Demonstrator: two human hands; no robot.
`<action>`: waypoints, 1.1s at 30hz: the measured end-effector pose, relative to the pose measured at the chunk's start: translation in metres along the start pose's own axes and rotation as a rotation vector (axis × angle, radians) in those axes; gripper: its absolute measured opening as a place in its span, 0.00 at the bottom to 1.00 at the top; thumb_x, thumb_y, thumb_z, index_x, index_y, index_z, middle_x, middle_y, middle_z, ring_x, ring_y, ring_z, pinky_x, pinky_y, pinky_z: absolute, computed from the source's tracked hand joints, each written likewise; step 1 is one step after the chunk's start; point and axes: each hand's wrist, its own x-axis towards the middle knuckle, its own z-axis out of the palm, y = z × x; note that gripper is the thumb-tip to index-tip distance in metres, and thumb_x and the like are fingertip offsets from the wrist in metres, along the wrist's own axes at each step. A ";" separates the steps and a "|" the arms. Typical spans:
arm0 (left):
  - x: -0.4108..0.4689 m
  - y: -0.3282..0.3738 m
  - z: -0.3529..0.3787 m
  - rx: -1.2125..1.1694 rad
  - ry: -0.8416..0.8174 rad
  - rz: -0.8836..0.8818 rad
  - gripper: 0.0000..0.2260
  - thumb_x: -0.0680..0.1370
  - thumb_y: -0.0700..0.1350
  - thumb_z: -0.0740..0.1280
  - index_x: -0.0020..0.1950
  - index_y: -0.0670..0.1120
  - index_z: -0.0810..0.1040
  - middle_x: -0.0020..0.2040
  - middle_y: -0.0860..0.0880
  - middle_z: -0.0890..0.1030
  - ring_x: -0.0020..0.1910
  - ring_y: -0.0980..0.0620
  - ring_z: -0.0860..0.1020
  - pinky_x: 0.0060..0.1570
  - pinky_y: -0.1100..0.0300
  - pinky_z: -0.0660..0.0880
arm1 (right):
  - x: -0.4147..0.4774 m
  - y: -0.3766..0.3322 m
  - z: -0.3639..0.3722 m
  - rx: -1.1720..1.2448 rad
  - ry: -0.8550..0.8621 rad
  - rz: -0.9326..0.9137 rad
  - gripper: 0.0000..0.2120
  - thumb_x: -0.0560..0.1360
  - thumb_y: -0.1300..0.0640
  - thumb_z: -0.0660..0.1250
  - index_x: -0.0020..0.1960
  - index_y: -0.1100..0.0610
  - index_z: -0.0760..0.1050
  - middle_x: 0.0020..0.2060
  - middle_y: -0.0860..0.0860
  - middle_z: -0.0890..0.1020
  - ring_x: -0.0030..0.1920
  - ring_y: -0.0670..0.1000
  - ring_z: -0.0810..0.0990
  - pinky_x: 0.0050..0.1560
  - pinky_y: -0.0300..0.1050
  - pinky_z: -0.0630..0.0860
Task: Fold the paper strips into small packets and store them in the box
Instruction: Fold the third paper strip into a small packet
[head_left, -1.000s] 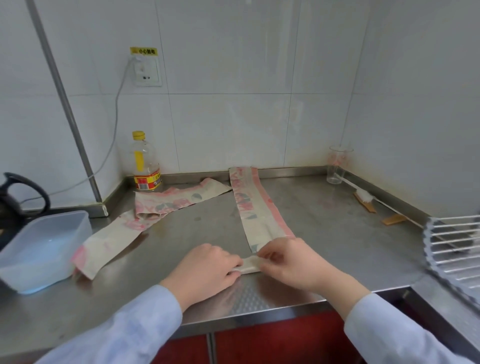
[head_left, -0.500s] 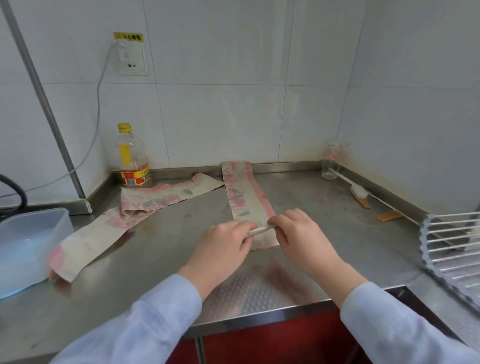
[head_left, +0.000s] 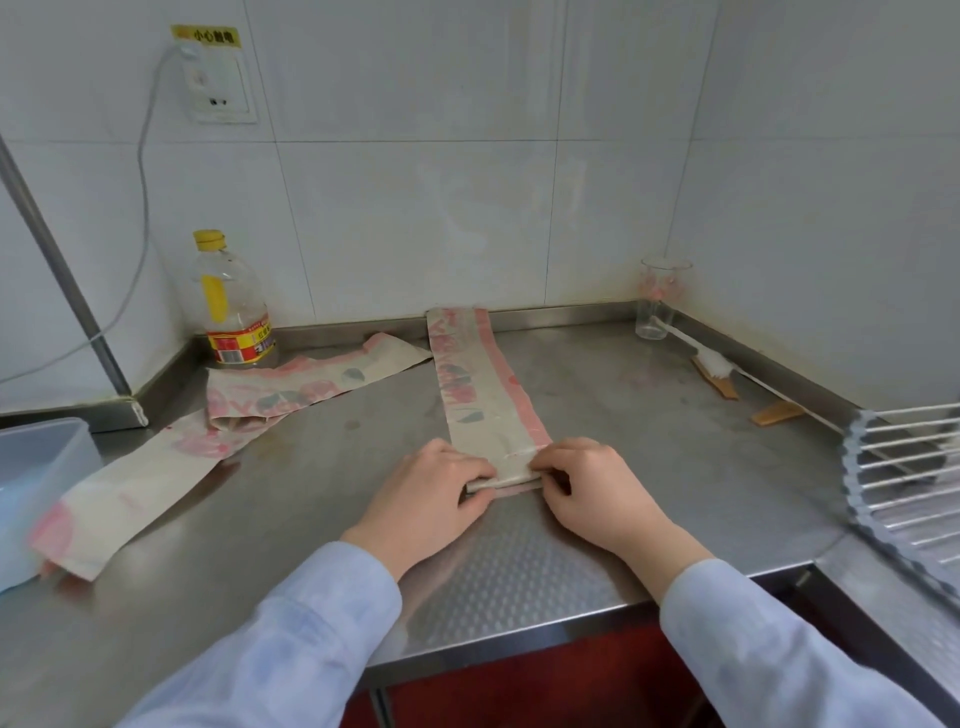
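A long beige paper strip (head_left: 470, 389) with pink print runs from the back wall toward me on the steel counter (head_left: 649, 441). Its near end is folded over into a thick flat band (head_left: 511, 475). My left hand (head_left: 434, 491) presses the band's left end and my right hand (head_left: 592, 486) pinches its right end. A second, crumpled strip (head_left: 171, 457) lies to the left, reaching toward a translucent plastic box (head_left: 36, 467) at the left edge.
A bottle with a yellow cap (head_left: 231, 306) stands at the back left near a wall socket (head_left: 221, 85) and cable. A glass beaker (head_left: 660, 299), a brush (head_left: 709, 358) and small wooden pieces (head_left: 776, 413) sit at the back right. A wire rack (head_left: 909, 483) lies at the right.
Both hands lifted the strip's near end, turned it over away from me, and now press the thicker fold flat on the counter. The view has tilted and moved closer.
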 end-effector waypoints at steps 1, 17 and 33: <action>0.000 -0.002 -0.001 0.027 0.011 0.001 0.10 0.78 0.54 0.66 0.57 0.57 0.82 0.50 0.60 0.83 0.53 0.55 0.73 0.52 0.56 0.73 | 0.000 -0.001 0.000 0.009 -0.007 -0.003 0.12 0.71 0.62 0.67 0.52 0.55 0.84 0.49 0.50 0.85 0.51 0.52 0.81 0.56 0.44 0.76; -0.002 -0.010 0.000 -0.058 0.043 -0.060 0.18 0.72 0.67 0.63 0.58 0.61 0.78 0.40 0.62 0.75 0.46 0.59 0.74 0.44 0.60 0.71 | 0.000 -0.003 0.004 -0.086 0.068 -0.070 0.06 0.76 0.56 0.68 0.51 0.53 0.83 0.44 0.47 0.85 0.45 0.53 0.82 0.47 0.48 0.77; 0.005 -0.007 0.009 -0.161 0.068 -0.354 0.18 0.77 0.57 0.62 0.31 0.50 0.71 0.24 0.51 0.70 0.27 0.52 0.70 0.28 0.57 0.67 | 0.006 0.003 0.011 0.012 0.082 0.082 0.07 0.78 0.54 0.66 0.47 0.53 0.82 0.39 0.49 0.85 0.42 0.53 0.81 0.44 0.50 0.77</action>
